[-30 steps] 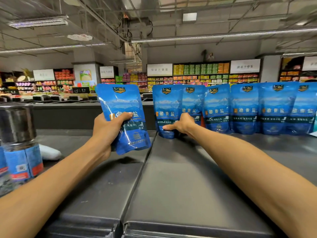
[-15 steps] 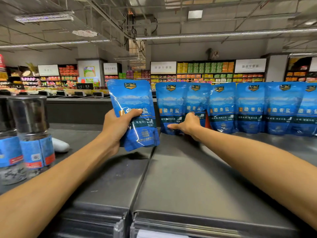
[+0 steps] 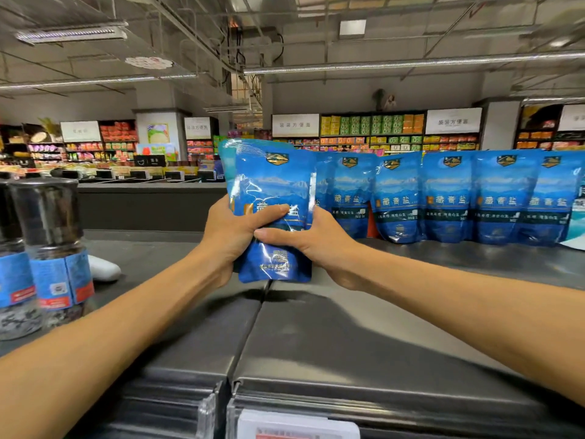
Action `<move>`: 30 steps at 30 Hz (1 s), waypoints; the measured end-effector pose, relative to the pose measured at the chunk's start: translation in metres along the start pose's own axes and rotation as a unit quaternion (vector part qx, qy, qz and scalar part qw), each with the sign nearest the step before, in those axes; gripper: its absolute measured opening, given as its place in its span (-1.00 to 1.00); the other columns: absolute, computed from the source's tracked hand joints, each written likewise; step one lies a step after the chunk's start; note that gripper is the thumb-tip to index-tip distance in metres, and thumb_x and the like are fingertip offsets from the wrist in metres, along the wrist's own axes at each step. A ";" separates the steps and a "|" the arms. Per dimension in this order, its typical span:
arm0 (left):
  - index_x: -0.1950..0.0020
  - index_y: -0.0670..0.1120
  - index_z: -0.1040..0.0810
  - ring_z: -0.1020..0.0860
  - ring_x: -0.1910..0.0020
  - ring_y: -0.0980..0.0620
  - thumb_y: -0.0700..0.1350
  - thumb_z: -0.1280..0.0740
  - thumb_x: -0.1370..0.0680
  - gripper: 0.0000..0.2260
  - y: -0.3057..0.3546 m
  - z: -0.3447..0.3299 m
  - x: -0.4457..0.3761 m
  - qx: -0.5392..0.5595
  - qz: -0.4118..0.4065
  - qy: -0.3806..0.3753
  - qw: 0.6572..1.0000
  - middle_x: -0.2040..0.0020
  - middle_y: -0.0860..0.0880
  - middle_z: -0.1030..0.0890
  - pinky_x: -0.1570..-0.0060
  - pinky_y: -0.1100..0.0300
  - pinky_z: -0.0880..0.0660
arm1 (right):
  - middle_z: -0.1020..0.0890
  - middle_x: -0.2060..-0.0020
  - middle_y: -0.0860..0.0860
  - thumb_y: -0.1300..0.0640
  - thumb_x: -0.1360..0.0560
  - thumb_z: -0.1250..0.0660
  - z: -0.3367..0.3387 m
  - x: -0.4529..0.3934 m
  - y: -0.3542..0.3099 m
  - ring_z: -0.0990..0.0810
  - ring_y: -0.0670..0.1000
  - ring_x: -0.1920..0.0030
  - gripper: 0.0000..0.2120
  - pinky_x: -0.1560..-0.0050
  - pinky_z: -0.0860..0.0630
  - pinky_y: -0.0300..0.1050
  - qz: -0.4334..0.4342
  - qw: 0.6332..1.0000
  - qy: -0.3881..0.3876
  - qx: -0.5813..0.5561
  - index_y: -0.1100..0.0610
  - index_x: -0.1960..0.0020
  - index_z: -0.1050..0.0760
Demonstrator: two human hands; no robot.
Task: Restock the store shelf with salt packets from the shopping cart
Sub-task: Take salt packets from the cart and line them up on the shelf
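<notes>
— What stood at the left of the dark shelf (image 3: pixel 332 337)?
— Two grinder jars (image 3: pixel 47 245), the outer one cut off by the frame edge.

— And mid-frame?
— The left hand (image 3: pixel 234 236) and right hand (image 3: pixel 313 245) were both clamped on one blue salt packet (image 3: pixel 273 217), held upright just above the shelf, long axis vertical, logo end up. Another packet's edge showed behind it.

— To the right?
— A row of packets (image 3: pixel 449 198) stood upright at the back, overlapping, the last partly hidden.
</notes>
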State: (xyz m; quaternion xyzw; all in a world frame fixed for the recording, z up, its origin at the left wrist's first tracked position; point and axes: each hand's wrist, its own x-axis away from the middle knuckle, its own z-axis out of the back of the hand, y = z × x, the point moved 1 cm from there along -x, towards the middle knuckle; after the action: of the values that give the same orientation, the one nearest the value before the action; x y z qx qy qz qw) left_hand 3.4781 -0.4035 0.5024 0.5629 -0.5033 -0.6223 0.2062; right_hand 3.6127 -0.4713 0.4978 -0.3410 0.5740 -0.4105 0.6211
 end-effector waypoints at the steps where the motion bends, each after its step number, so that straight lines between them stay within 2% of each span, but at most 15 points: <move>1: -0.13 -0.14 -0.63 -0.71 0.08 -0.04 -0.17 -0.60 -0.31 -0.58 -0.001 -0.004 0.000 -0.003 0.000 0.006 1.000 0.03 -0.06 -0.73 0.19 0.14 -0.63 | -0.73 -0.03 -0.01 0.24 -0.38 -0.57 0.003 0.002 -0.002 -0.71 0.00 -0.05 -0.58 -0.02 -0.63 -0.15 -0.012 1.000 0.015 0.003 0.10 -0.21 -0.60; 5: -0.04 -0.17 -0.65 -0.70 0.15 0.01 -0.07 -0.55 -0.39 -0.70 -0.003 -0.016 -0.003 0.007 0.025 0.046 0.999 0.03 -0.08 -0.72 0.20 0.11 -0.65 | -0.74 0.02 0.07 0.30 -0.34 -0.57 0.027 0.010 -0.005 -0.73 0.08 0.03 -0.61 0.12 -0.66 -0.11 -0.082 0.993 0.075 -0.028 0.17 -0.15 -0.63; 7: 0.02 -0.12 -0.64 -0.68 0.23 0.07 -0.05 -0.48 -0.48 -0.83 -0.003 -0.021 -0.008 0.006 0.025 0.071 0.997 0.07 -0.06 -0.72 0.25 0.13 -0.65 | -0.73 0.00 0.11 0.36 -0.35 -0.54 0.043 0.015 -0.006 -0.72 0.13 -0.01 -0.59 0.05 -0.67 -0.03 -0.101 0.989 0.095 -0.041 0.21 -0.17 -0.61; 9: 0.06 -0.05 -0.63 -0.68 0.31 0.15 -0.08 -0.43 -0.54 -0.94 -0.002 -0.027 -0.014 0.020 0.021 0.087 0.996 0.15 0.04 -0.71 0.41 0.21 -0.60 | -0.72 -0.03 0.14 0.40 -0.35 -0.52 0.064 0.019 -0.006 -0.70 0.15 -0.07 -0.61 -0.08 -0.65 0.06 -0.106 0.986 0.127 -0.034 0.21 -0.15 -0.60; 11: 0.04 -0.04 -0.62 -0.68 0.32 0.14 -0.09 -0.41 -0.55 -0.96 0.000 -0.033 -0.020 0.045 0.030 0.090 0.994 0.18 0.06 -0.71 0.45 0.20 -0.58 | -0.72 -0.03 0.16 0.43 -0.36 -0.51 0.088 0.019 -0.006 -0.70 0.16 -0.07 -0.65 -0.09 -0.64 0.13 -0.103 0.980 0.167 -0.024 0.19 -0.10 -0.60; 14: -0.05 -0.04 -0.63 -0.71 0.23 0.05 -0.07 -0.42 -0.54 -0.89 -0.001 -0.039 -0.024 0.074 0.052 0.086 0.992 0.12 0.02 -0.73 0.41 0.14 -0.60 | -0.72 0.01 0.18 0.45 -0.35 -0.50 0.124 0.008 -0.006 -0.70 0.16 0.01 -0.72 -0.12 -0.62 0.17 -0.091 0.969 0.230 -0.007 0.19 0.04 -0.59; 17: -0.04 -0.02 -0.63 -0.71 0.19 0.03 -0.06 -0.42 -0.54 -0.89 -0.008 -0.037 -0.025 0.075 0.047 0.081 0.993 0.09 0.02 -0.74 0.38 0.12 -0.61 | -0.69 0.12 0.13 0.45 -0.37 -0.49 0.151 -0.008 0.001 -0.66 0.13 0.08 -0.72 -0.10 -0.61 0.23 -0.103 0.957 0.271 0.011 0.13 0.14 -0.52; 19: -0.06 -0.01 -0.62 -0.71 0.17 0.02 -0.05 -0.42 -0.54 -0.88 -0.013 -0.035 -0.025 0.072 0.043 0.077 0.993 0.08 0.03 -0.74 0.36 0.11 -0.62 | -0.65 0.21 0.05 0.44 -0.39 -0.48 0.162 -0.020 0.011 -0.64 0.07 0.15 -0.70 -0.02 -0.65 0.13 -0.119 0.951 0.283 0.028 0.11 0.16 -0.47; 20: -0.07 -0.01 -0.62 -0.71 0.17 0.02 -0.05 -0.42 -0.54 -0.87 -0.014 -0.034 -0.025 0.070 0.042 0.076 0.994 0.08 0.02 -0.74 0.36 0.10 -0.62 | -0.63 0.25 0.00 0.43 -0.39 -0.49 0.165 -0.026 0.017 -0.60 -0.01 0.22 -0.70 0.13 -0.67 -0.03 -0.125 0.949 0.288 0.039 0.10 0.18 -0.45; 21: -0.09 -0.01 -0.62 -0.71 0.16 0.02 -0.05 -0.42 -0.54 -0.85 -0.015 -0.034 -0.025 0.069 0.039 0.076 0.994 0.07 0.02 -0.74 0.36 0.11 -0.62 | -0.60 0.28 -0.03 0.41 -0.38 -0.51 0.166 -0.032 0.021 -0.56 -0.07 0.27 -0.69 0.33 -0.61 -0.22 -0.127 0.946 0.295 0.047 0.10 0.20 -0.44; 22: -0.12 -0.02 -0.62 -0.71 0.15 0.02 -0.05 -0.42 -0.54 -0.83 -0.015 -0.033 -0.026 0.068 0.037 0.076 0.994 0.06 0.01 -0.74 0.35 0.11 -0.62 | -0.59 0.30 -0.05 0.40 -0.37 -0.52 0.167 -0.039 0.025 -0.54 -0.09 0.30 -0.69 0.48 -0.51 -0.32 -0.126 0.943 0.303 0.051 0.10 0.21 -0.44; 23: -0.14 -0.03 -0.61 -0.71 0.14 0.01 -0.05 -0.42 -0.54 -0.80 -0.015 -0.033 -0.026 0.067 0.032 0.077 0.994 0.05 0.01 -0.73 0.33 0.11 -0.63 | -0.58 0.32 -0.06 0.39 -0.36 -0.53 0.167 -0.046 0.030 -0.53 -0.10 0.32 -0.68 0.53 -0.44 -0.35 -0.123 0.941 0.310 0.054 0.09 0.22 -0.45; 27: -0.16 -0.04 -0.61 -0.71 0.11 0.01 -0.05 -0.42 -0.54 -0.78 -0.013 -0.028 -0.028 0.061 0.017 0.085 0.994 0.04 0.01 -0.73 0.29 0.08 -0.64 | -0.63 0.23 -0.03 0.38 -0.36 -0.54 0.166 -0.071 0.044 -0.56 -0.09 0.25 -0.71 0.34 -0.47 -0.27 -0.124 0.940 0.312 0.057 0.09 0.16 -0.50; 30: -0.14 -0.03 -0.61 -0.71 0.14 0.03 -0.04 -0.43 -0.53 -0.80 -0.015 -0.024 -0.028 0.060 0.013 0.087 0.994 0.07 0.03 -0.74 0.34 0.13 -0.62 | -0.68 0.07 0.06 0.37 -0.35 -0.55 0.164 -0.084 0.050 -0.63 0.02 0.09 -0.69 0.09 -0.61 -0.10 -0.129 0.940 0.311 0.050 0.15 0.02 -0.53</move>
State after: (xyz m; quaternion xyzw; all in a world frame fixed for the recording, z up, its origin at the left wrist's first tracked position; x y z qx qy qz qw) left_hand 3.5124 -0.3842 0.5070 0.6196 -0.5271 -0.5369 0.2237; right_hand 3.7812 -0.3820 0.5068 -0.2361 0.6684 -0.6010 0.3692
